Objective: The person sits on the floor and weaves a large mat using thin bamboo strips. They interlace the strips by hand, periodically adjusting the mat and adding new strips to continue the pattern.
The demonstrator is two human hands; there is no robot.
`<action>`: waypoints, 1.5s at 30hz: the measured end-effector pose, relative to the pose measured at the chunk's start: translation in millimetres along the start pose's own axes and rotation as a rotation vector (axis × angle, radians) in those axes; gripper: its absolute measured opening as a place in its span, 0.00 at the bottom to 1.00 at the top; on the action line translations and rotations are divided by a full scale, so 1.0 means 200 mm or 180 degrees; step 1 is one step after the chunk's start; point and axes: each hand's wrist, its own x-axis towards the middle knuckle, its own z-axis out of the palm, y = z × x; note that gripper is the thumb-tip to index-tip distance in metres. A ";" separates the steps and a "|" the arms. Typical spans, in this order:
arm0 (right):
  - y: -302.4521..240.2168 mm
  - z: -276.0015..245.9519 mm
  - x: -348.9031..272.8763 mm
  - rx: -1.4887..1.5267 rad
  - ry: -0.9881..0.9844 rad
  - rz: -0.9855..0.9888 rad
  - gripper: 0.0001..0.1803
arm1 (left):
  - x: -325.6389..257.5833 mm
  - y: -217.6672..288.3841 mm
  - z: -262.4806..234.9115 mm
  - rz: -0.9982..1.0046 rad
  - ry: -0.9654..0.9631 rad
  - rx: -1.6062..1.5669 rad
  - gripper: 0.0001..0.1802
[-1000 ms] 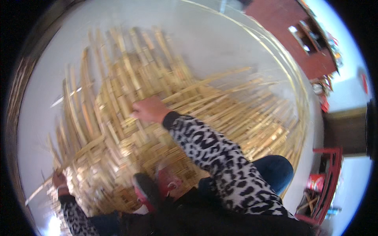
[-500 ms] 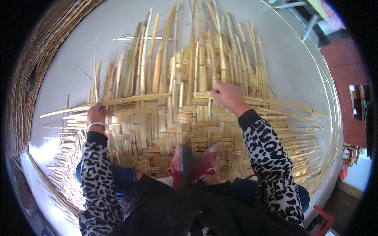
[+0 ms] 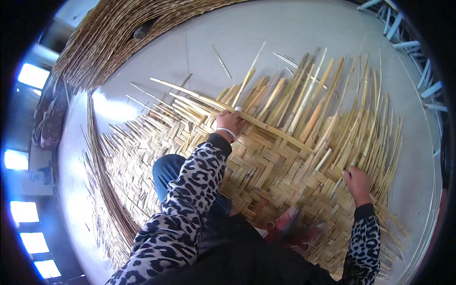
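Note:
A half-woven mat (image 3: 256, 175) of flattened reed strips spreads over the floor under my feet, its loose ends fanning out beyond the weave. One long reed strip (image 3: 275, 130) lies crosswise along the woven edge and passes under some upright strips. My left hand (image 3: 230, 122) is closed around this strip toward its left part; something small and white shows at a finger. Farther right, my right hand (image 3: 358, 183) is closed at the woven edge, thumb and fingers pinched near the strip's right part. Its fingertips are partly hidden.
A large roll of reeds (image 3: 109, 42) lies at the far left. A bundle of long thin reeds (image 3: 107, 190) runs along the mat's left side. Loose reed pieces (image 3: 221, 61) are scattered on the grey floor. Pale blue metal legs (image 3: 411, 45) stand at the far right.
The view has swung to the left, so the mat and both hands appear farther right. My left hand stays on the long strip; my right hand remains closed at the woven edge.

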 end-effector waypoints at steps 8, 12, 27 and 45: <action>-0.45 -0.09 0.12 0.0350 -0.0012 -0.0650 0.08 | 0.11 -0.04 -0.06 -0.0227 -0.0336 -0.0141 0.09; -0.74 -0.04 0.29 0.1359 0.0322 -0.1064 0.18 | 0.11 0.00 -0.16 0.2800 -0.0767 0.5427 0.16; -0.88 -0.05 0.41 0.1547 0.0235 -0.0002 0.14 | -0.08 0.02 0.35 -0.0558 -0.2770 0.1192 0.16; -0.76 0.20 0.46 0.4029 0.0134 0.1057 0.11 | -0.04 -0.26 0.98 0.1337 -0.2414 0.4802 0.32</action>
